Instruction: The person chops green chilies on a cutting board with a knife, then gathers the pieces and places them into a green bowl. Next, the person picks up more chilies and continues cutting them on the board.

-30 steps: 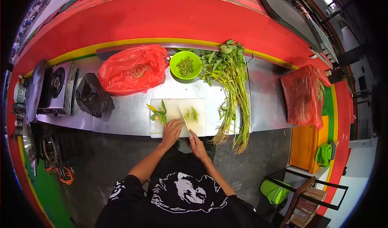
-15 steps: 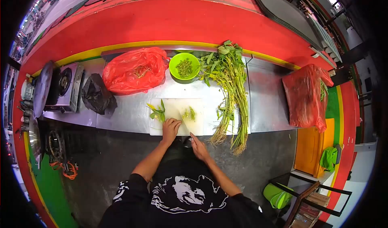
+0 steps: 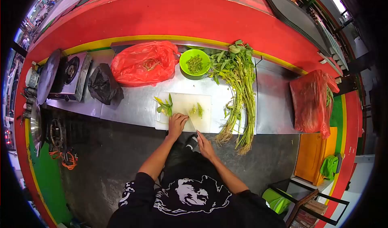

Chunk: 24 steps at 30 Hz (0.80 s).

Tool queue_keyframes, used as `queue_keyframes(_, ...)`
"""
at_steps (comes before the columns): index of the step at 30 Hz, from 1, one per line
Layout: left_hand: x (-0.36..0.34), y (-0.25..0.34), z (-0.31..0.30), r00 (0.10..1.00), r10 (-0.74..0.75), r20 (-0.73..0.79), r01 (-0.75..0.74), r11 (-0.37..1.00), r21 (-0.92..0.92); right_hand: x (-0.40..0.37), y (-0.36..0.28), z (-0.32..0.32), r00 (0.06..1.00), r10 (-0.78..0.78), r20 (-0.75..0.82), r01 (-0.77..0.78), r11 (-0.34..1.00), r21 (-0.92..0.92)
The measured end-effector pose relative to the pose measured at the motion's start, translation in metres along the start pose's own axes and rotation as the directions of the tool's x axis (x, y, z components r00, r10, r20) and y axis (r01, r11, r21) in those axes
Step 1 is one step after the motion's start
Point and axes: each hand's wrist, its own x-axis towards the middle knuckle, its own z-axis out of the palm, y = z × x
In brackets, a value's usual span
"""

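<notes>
On the white cutting board (image 3: 184,99) my left hand (image 3: 177,125) is closed, with its fingers pressed down on a bunch of leafy greens (image 3: 164,106) whose leaves stick out to the left. The part under my fingers is hidden. My right hand (image 3: 206,147), just off the board's near edge, grips a knife (image 3: 192,124) by its handle. The blade slants up and left across the board, close to my left fingertips. Small chopped green pieces (image 3: 197,110) lie to the right of the blade.
Behind the board stands a green bowl (image 3: 185,72) of cut greens. Long-stemmed greens (image 3: 242,94) lie to the right. Red plastic bags (image 3: 135,76) and a black bag (image 3: 101,84) sit left, near a gas stove (image 3: 74,76). Another red bag (image 3: 309,102) is far right.
The camera view has turned slightly, so the counter appears farther right. Both hands keep about the same places at the board, the knife still beside my left fingertips.
</notes>
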Motion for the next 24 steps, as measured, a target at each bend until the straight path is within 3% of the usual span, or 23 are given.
queue_keyframes(5, 0.002, -0.004, 0.001, 0.999, 0.053, -0.013, -0.053, 0.998, -0.023, 0.000, 0.006, 0.002, 0.996, -0.050, -0.073, 0.049, 0.999, -0.022)
queue_keyframes(7, 0.002, -0.004, 0.001, 0.999, 0.048, -0.006, -0.048, 0.999, 0.003, -0.003, -0.006, -0.005, 0.997, 0.076, 0.004, -0.076, 0.996, -0.043)
queue_keyframes(11, 0.002, -0.001, -0.002, 0.999, 0.033, 0.003, -0.034, 0.999, 0.007, -0.001, -0.013, -0.002, 0.994, 0.113, 0.008, -0.112, 0.992, -0.063)
queue_keyframes(14, -0.001, -0.004, -0.001, 0.999, 0.041, 0.013, -0.041, 0.999, -0.003, 0.000, -0.004, 0.011, 0.995, 0.082, -0.051, -0.085, 0.994, -0.065)
queue_keyframes(16, 0.002, -0.003, -0.002, 0.999, 0.037, 0.025, -0.036, 0.999, -0.017, 0.005, 0.001, 0.019, 0.978, -0.104, -0.178, 0.087, 0.991, -0.103)
queue_keyframes(22, -0.003, -0.006, -0.002, 0.998, 0.029, 0.063, -0.027, 0.999, -0.034, 0.028, -0.014, 0.018, 0.992, 0.091, -0.084, -0.095, 0.994, -0.054)
queue_keyframes(24, 0.000, -0.007, 0.000, 0.998, 0.021, 0.065, -0.018, 0.999, -0.045, 0.026, -0.018, 0.018, 0.992, 0.074, -0.105, -0.080, 0.996, -0.046)
